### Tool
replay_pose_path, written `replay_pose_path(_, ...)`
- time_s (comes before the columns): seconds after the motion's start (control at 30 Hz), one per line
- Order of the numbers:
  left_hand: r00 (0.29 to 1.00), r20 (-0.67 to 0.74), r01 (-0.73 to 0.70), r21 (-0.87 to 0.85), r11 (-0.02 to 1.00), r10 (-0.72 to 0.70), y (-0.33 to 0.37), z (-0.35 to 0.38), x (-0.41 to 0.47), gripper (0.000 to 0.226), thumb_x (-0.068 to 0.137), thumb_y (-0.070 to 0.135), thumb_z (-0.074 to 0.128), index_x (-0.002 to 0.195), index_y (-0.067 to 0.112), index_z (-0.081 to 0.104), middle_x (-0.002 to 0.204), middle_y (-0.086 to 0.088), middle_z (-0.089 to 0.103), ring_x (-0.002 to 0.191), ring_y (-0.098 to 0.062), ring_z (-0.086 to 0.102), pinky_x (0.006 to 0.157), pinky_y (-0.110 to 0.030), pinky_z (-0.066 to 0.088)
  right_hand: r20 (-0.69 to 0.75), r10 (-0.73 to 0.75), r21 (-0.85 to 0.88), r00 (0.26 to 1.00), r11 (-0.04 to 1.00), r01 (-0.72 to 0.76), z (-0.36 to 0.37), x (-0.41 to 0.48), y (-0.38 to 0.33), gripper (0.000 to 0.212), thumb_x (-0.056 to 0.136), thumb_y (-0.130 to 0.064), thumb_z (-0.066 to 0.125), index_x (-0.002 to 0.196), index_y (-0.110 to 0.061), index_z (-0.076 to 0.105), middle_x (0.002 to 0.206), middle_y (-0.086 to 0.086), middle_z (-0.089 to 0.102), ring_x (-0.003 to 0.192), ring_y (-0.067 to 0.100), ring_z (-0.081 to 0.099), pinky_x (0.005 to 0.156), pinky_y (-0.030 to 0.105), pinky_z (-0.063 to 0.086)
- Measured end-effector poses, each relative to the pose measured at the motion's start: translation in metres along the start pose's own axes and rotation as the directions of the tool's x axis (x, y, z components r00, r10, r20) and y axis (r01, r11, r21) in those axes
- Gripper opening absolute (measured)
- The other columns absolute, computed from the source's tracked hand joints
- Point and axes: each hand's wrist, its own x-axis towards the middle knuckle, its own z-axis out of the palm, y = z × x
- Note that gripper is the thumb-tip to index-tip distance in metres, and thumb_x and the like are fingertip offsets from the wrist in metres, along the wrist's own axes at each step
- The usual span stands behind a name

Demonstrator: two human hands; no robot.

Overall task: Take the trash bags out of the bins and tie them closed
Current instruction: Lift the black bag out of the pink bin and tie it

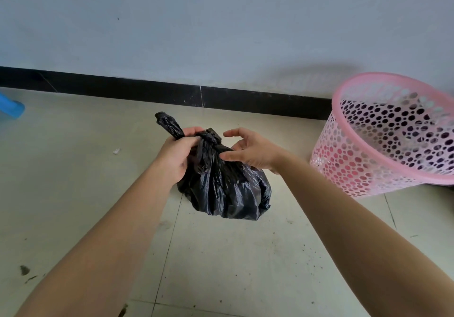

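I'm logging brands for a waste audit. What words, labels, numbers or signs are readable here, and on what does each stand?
No readable text anywhere in this view.
Black trash bag: plain glossy plastic, no print.
Pink perforated bin: no label showing.
Wall, baseboard, floor tiles: no signs or numbers.
Blue object at the left edge: no marking visible.
White scrap on the floor: too small to tell.

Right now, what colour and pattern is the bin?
Pink bin, perforated all over with round holes; head view.
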Motion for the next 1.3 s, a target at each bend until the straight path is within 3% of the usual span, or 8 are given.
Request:
replay_pose_path(0.23,1.0,0.002,-0.012,-0.038,0.999,0.013,0.002,0.004,-0.004,0.021,0.083,0.016,0.075,0.103,0.011,0.076,0.099,-0.01,0.077,0.094,-0.026,0.073,0.089,-0.041,0.057,-0.014,-0.005,0.05,1.0,0.999,0.005,-0.005,0.001,0.009,0.053,0.078,-0.021,0.084,0.125,-0.022,0.059,0.083,-0.002,0.068,0.078,0.01,0.068,0.084,0.031,0.051)
replay_pose_path(0.4,0.987,-0.074,-0.137,0.094,0.986,0.144,-0.003,0.011,-0.003,0.018,0.078,0.002,0.076,0.093,0.012,0.078,0.097,-0.012,0.077,0.095,-0.028,0.073,0.092,-0.046,0.057,0.154,0.057,0.037,0.986,0.997,-0.063,-0.005,-0.002,0.007,0.029,0.088,-0.023,0.073,0.116,-0.021,0.065,0.087,-0.004,0.066,0.073,0.005,0.061,0.077,0.026,0.05)
replay_pose_path(0.5,0.968,-0.079,-0.223,0.15,0.963,0.236,-0.003,0.009,-0.001,0.02,0.075,-0.001,0.077,0.087,0.015,0.074,0.09,-0.005,0.075,0.096,-0.028,0.072,0.093,-0.047,0.057,0.001,0.04,0.037,0.999,0.999,-0.04,-0.007,0.001,0.011,0.023,0.095,-0.029,0.065,0.114,-0.016,0.067,0.106,0.011,0.07,0.095,0.017,0.066,0.09,0.035,0.056)
replay_pose_path(0.63,0.954,-0.03,-0.29,0.15,0.945,0.297,-0.003,0.009,-0.002,0.028,0.071,-0.003,0.081,0.079,0.018,0.065,0.082,-0.001,0.07,0.086,-0.024,0.071,0.086,-0.042,0.059,-0.279,-0.081,0.075,0.957,0.992,0.106,-0.006,0.009,0.016,0.019,0.099,-0.029,0.059,0.114,-0.02,0.066,0.098,0.001,0.067,0.088,0.016,0.063,0.08,0.029,0.053)
replay_pose_path(0.87,0.944,0.06,-0.331,0.149,0.932,0.325,-0.005,0.013,-0.005,0.031,0.074,-0.008,0.079,0.071,0.015,0.059,0.089,-0.003,0.072,0.087,-0.018,0.072,0.082,-0.029,0.056,-0.096,-0.116,0.104,0.989,0.986,0.126,-0.004,0.001,0.002,0.03,0.103,-0.037,0.048,0.12,-0.022,0.068,0.086,-0.013,0.067,0.065,-0.005,0.054,0.061,0.01,0.043)
replay_pose_path(1.03,0.936,0.09,-0.352,0.182,0.918,0.341,-0.004,0.007,-0.002,0.021,0.082,0.001,0.076,0.082,0.016,0.062,0.097,-0.006,0.076,0.098,-0.021,0.072,0.094,-0.038,0.056,-0.138,-0.156,-0.101,0.978,0.984,0.143,-0.009,-0.002,-0.004,0.026,0.1,-0.038,0.055,0.112,-0.019,0.068,0.095,-0.01,0.068,0.08,-0.001,0.063,0.076,0.017,0.045)
replay_pose_path(1.17,0.911,0.122,-0.409,0.386,0.827,0.394,-0.006,0.005,-0.001,0.027,0.089,0.018,0.073,0.113,0.023,0.062,0.098,0.002,0.078,0.095,-0.012,0.073,0.086,-0.029,0.057,-0.176,-0.433,-0.763,0.884,0.627,0.155,-0.01,0.007,-0.002,0.03,0.104,-0.034,0.045,0.113,-0.011,0.062,0.107,0.003,0.052,0.09,0.02,0.055,0.078,0.033,0.043)
replay_pose_path(1.3,0.921,0.078,-0.374,0.444,0.814,0.381,-0.012,-0.005,-0.002,0.027,0.092,0.007,0.067,0.116,0.016,0.062,0.095,-0.001,0.077,0.085,-0.011,0.074,0.071,-0.014,0.055,0.038,-0.597,-0.986,0.801,0.11,0.129,-0.022,0.001,0.027,0.015,0.098,-0.018,0.051,0.109,-0.009,0.058,0.103,0.009,0.054,0.087,0.024,0.054,0.077,0.038,0.044)
